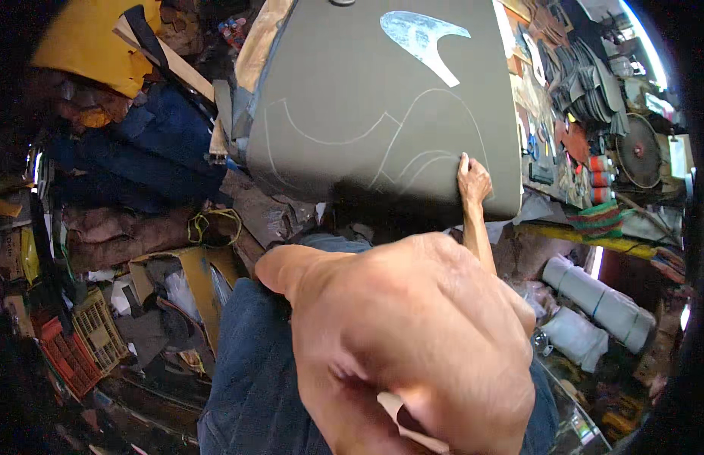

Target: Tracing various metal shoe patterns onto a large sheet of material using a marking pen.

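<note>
A large grey-brown sheet (329, 83) drapes over the work surface in front of me, its near edge curving down. Pale curved outlines are drawn on it. My right hand (475, 182) rests on its near right part, by the end of one arc. The fingers are closed, the thumb and fingertips brought together; whatever they hold is too small to make out. Farther up lies a whitish curved template (421, 39) with a narrow tail. My left hand is out of sight, and bare skin fills the lower middle.
Right of the sheet, a cluttered bench holds scissors (547, 144), red-capped containers (599, 178), and a stack of dark cut pieces (587, 83). A round fan (638, 150) stands beyond. White rolls (598, 299) lie lower right. At left are dark blue material (139, 152), a cardboard box (196, 280) and crates (101, 330).
</note>
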Tool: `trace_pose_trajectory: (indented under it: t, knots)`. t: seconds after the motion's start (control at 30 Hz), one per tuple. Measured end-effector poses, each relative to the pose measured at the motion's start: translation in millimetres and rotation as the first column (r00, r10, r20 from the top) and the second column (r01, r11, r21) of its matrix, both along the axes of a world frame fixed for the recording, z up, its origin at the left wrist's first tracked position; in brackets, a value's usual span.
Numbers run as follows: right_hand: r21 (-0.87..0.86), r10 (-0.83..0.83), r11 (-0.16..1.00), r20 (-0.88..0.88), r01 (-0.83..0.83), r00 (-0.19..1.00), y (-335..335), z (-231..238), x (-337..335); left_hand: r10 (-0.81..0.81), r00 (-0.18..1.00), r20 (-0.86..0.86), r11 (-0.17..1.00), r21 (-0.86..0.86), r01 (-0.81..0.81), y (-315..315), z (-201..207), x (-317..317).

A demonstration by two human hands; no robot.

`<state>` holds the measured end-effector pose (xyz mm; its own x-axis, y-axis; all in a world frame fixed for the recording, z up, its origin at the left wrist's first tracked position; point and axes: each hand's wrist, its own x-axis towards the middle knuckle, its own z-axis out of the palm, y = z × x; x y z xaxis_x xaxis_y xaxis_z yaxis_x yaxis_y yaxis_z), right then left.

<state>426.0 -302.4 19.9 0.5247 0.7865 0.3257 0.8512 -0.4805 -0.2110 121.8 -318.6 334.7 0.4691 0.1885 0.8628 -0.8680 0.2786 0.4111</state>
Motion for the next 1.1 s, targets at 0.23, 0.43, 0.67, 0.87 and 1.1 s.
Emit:
trace_pose_trajectory:
  t: [0.23,0.43,0.67,0.87,1.1]
  knots:
    - [0.07,0.009,0.997,0.05,-0.012,0.999,3,-2,-5,0.003,1.0,-0.021,1.0,-0.009,-0.004,52,2,-13]
    - [0.026,-0.034,0.999,0.008,0.033,0.999,2,-12,1,0.052,0.995,-0.083,0.999,-0.007,-0.052,92,-2,-31]
    - [-0.005,-0.078,0.997,0.053,0.079,0.995,6,-7,-3,0.928,-0.079,-0.363,0.227,0.724,-0.651,193,-129,-55]
    - [0.013,-0.059,0.998,0.035,0.059,0.998,8,4,-10,0.795,-0.601,-0.087,0.087,0.996,-0.029,203,-289,-99]
    - [0.019,-0.082,0.996,-0.003,0.082,0.997,9,4,-11,0.814,-0.571,-0.105,0.097,0.994,-0.045,172,-318,-81]
